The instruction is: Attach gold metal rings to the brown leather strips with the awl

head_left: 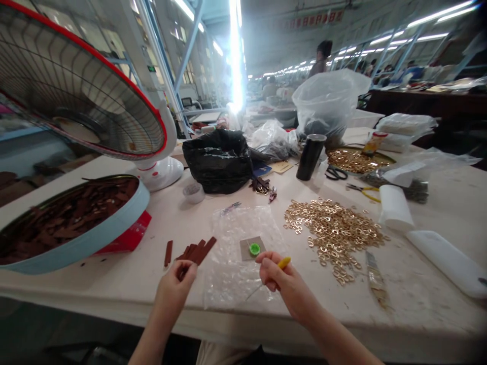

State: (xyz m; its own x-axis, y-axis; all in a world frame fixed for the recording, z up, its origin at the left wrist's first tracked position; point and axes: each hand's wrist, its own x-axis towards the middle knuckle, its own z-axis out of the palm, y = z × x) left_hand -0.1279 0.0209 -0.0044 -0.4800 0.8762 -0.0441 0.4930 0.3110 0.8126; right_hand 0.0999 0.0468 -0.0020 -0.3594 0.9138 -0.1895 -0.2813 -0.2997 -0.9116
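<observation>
My left hand (pixel 175 285) has its fingers curled together at the near end of a fanned row of brown leather-like strips (pixel 198 251); its fingertips partly hide them. One separate strip (pixel 168 253) lies just left of the row. In my right hand (pixel 279 279) is a thin metal awl with a yellow handle (pixel 284 262), its tip pointing down and left. Just beyond that hand, a small round dish of bright green stuff (pixel 254 249) sits on a grey-brown square (pixel 246 250). Clear plastic sheeting (pixel 224 281) lies under the square.
Gold-coloured metal rings (pixel 335 233) are heaped to the right, near a glue-stained blade-like tool (pixel 376 281). A blue round tray (pixel 140 205) of brown strips and a large fan (pixel 95 96) stand left. Behind are a black bag (pixel 218 165) and a black tumbler (pixel 311 157).
</observation>
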